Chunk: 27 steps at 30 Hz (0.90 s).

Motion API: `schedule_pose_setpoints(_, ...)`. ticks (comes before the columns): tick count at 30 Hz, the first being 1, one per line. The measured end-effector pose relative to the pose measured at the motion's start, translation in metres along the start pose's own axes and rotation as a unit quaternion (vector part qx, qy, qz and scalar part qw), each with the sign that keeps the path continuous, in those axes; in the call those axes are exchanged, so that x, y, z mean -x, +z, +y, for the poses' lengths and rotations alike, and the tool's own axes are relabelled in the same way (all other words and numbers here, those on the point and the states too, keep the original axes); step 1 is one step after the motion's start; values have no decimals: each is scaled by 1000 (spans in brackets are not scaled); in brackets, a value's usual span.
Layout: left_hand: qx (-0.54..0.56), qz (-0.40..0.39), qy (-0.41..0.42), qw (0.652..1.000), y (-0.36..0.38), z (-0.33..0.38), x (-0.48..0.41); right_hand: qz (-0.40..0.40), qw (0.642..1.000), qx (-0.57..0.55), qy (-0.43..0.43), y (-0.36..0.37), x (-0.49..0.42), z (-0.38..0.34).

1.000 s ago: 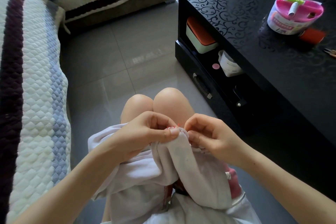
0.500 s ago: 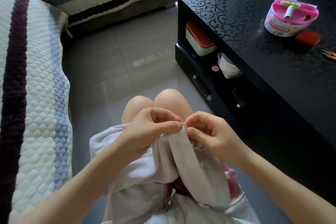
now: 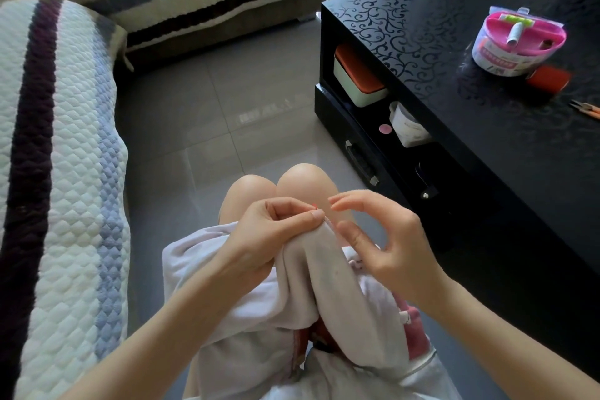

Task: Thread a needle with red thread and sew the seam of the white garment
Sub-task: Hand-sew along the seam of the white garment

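Note:
The white garment (image 3: 311, 289) lies bunched over my lap, one fold raised toward my knees. My left hand (image 3: 269, 237) pinches the top of that fold between thumb and fingers. A tiny bit of red thread (image 3: 314, 205) shows just above the left fingertips. My right hand (image 3: 380, 237) hovers beside the fold with its fingers spread and relaxed, holding nothing that I can see. The needle is too small to make out.
A black table (image 3: 487, 146) stands at the right, carrying a pink sewing kit (image 3: 519, 42), a red thread spool (image 3: 548, 78) and small snips (image 3: 586, 109). Its lower shelf holds a box (image 3: 357, 81). A quilted sofa (image 3: 58, 172) runs along the left; grey tiles lie ahead.
My right hand has let go of the fold and opened, its fingers lifting away to the right. My left hand still pinches the same spot.

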<state>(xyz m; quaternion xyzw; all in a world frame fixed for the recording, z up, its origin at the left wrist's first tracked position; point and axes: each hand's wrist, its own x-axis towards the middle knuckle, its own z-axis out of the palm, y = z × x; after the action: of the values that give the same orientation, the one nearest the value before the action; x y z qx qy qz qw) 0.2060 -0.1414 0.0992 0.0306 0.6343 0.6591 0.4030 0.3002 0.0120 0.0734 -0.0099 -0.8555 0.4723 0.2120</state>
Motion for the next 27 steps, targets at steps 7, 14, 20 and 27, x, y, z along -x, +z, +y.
schedule_pose_setpoints(7,9,-19,4,1000,0,0,0,97,979,105,-147,16,-8,-2)
schedule_pose_setpoints(14,-13,-18,13,1000,-2,-2,2,36,984,86,-155,21,-13,-8)
schedule_pose_setpoints(20,-86,67,21,994,2,-23,4,18,987,-81,-140,21,-27,-40)
schedule_pose_setpoints(27,51,48,-26,997,-4,-5,-3,-11,959,-277,61,-5,-29,-35)
